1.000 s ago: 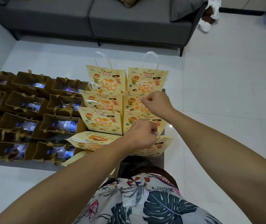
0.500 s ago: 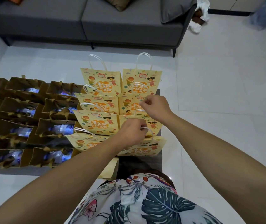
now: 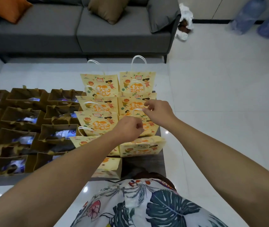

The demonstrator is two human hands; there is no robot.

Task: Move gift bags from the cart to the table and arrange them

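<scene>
Several yellow cartoon-print gift bags (image 3: pixel 99 85) with white handles stand in two columns on the dark table (image 3: pixel 144 163). My left hand (image 3: pixel 128 128) is curled in a fist at the top of the third-row right bag (image 3: pixel 150 126); what it grips is hidden under the fingers. My right hand (image 3: pixel 159 112) hovers just behind, thumb and forefinger pinching that bag's white handle (image 3: pixel 137 109). The nearest right bag (image 3: pixel 142 145) leans over toward me. Another yellow bag (image 3: pixel 110 167) sits at the table's near edge under my left forearm.
Rows of open brown gift bags (image 3: pixel 24 115) with gold ribbon fill the table's left part. A grey sofa (image 3: pixel 81 30) with cushions stands beyond. Two blue water bottles (image 3: pixel 251 15) and a white cloth pile (image 3: pixel 185 22) lie on the white tile floor at back right.
My right hand has opened from a fist to a fingertip pinch on the handle and shifted slightly right. The left hand stays curled over the same bag. The camera has tilted up.
</scene>
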